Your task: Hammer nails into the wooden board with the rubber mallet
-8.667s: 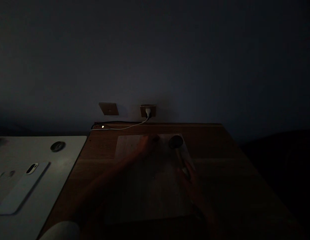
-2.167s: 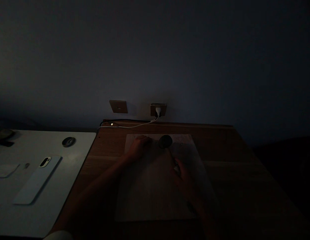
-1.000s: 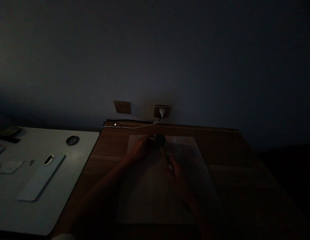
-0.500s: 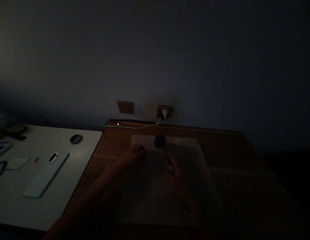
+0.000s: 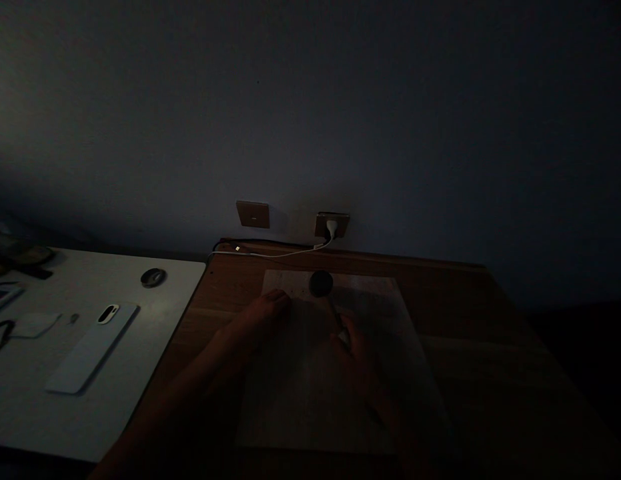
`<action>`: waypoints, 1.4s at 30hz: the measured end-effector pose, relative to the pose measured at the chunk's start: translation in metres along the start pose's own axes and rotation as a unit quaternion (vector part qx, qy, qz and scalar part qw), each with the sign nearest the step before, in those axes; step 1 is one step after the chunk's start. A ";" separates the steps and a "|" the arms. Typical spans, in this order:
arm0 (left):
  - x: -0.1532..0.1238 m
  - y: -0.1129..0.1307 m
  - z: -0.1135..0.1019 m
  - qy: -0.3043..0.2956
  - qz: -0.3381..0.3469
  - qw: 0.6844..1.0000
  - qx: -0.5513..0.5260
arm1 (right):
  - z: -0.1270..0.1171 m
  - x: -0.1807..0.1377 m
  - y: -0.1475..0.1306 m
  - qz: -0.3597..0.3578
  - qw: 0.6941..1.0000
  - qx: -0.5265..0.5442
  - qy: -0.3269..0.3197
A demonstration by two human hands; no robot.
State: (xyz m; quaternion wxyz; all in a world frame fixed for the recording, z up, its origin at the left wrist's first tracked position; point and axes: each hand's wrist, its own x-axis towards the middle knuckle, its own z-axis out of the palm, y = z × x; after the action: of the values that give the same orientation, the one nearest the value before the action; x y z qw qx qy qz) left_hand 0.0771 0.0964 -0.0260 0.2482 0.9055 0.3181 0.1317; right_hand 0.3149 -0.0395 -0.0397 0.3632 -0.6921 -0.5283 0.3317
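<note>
A tool with a dark round head (image 5: 321, 284) and a slim handle reaches across a pale flat board or sheet (image 5: 315, 393). My right hand (image 5: 357, 347) is closed around its handle, and a light patch of the grip shows between the fingers. The head is over the far part of the sheet. My left hand (image 5: 273, 308) rests at the sheet's upper left, fingers curled down and together. Whatever those fingers hold, if anything, is hidden. The scene is very dark, so fine detail is lost.
The sheet lies on a brown wooden table (image 5: 470, 320) against a wall. A white cable (image 5: 270, 256) runs to a plug in a wall socket (image 5: 324, 225). On the white table (image 5: 155, 333) at left are a phone (image 5: 93, 357) and a dark round ring (image 5: 153, 277).
Both hands and the round-headed tool stay practically in place. The view has shifted very slightly.
</note>
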 end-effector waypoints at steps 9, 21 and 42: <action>0.048 -0.012 0.008 0.071 -0.031 0.996 -0.043 | 0.000 -0.001 0.006 0.031 0.999 0.003 0.024; 0.052 -0.010 0.004 0.038 0.008 0.999 -0.014 | -0.011 -0.004 0.015 0.014 0.999 0.000 0.037; 0.055 -0.018 0.023 0.111 0.002 0.992 -0.065 | -0.014 -0.006 0.014 -0.038 0.998 -0.042 0.037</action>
State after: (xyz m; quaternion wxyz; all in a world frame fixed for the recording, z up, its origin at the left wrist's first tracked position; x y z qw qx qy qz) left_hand 0.1197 0.1353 -0.0505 0.2696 0.8677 0.3328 0.2522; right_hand 0.3325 -0.0496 -0.0435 0.3656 -0.6976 -0.5541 0.2696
